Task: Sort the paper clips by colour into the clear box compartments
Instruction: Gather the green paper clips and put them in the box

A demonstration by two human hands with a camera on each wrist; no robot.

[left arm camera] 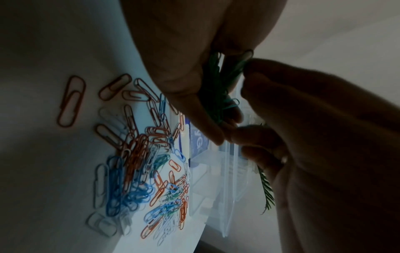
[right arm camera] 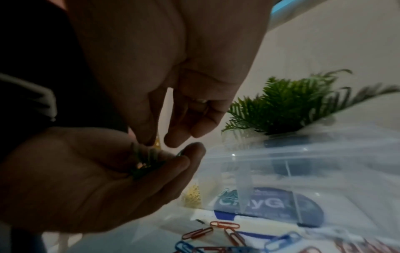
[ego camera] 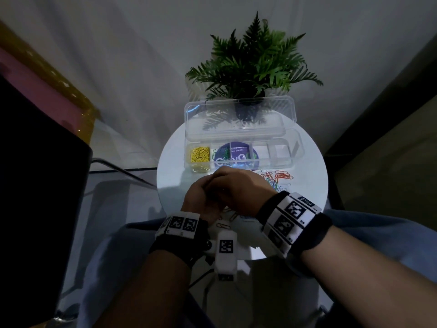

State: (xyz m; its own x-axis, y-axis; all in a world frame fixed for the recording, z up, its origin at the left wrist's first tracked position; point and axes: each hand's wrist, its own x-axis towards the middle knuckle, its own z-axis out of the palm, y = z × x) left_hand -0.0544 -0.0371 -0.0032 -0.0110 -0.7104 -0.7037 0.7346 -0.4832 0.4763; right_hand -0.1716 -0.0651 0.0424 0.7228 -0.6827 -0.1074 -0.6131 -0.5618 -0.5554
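Note:
My left hand (ego camera: 201,200) is cupped above the front of the round white table (ego camera: 172,171) and holds a bunch of green paper clips (left arm camera: 213,89). The thumb and fingertips of my right hand (ego camera: 236,188) reach down into that palm and pinch at the green clips (right arm camera: 145,162). Just beyond the hands stands the clear box (ego camera: 293,150) with its lid (ego camera: 238,119) tipped back. Its leftmost compartment holds yellow clips (ego camera: 200,154), and a few green ones (ego camera: 214,153) lie in the one beside it. A mixed pile of orange, blue, white and green clips (left arm camera: 147,171) lies right of the hands.
A potted fern (ego camera: 253,62) stands behind the box. A round purple sticker (ego camera: 236,157) shows through the box floor. A few loose clips (ego camera: 223,226) lie near the table's front edge. A dark chair is at the left, and my lap lies below the table.

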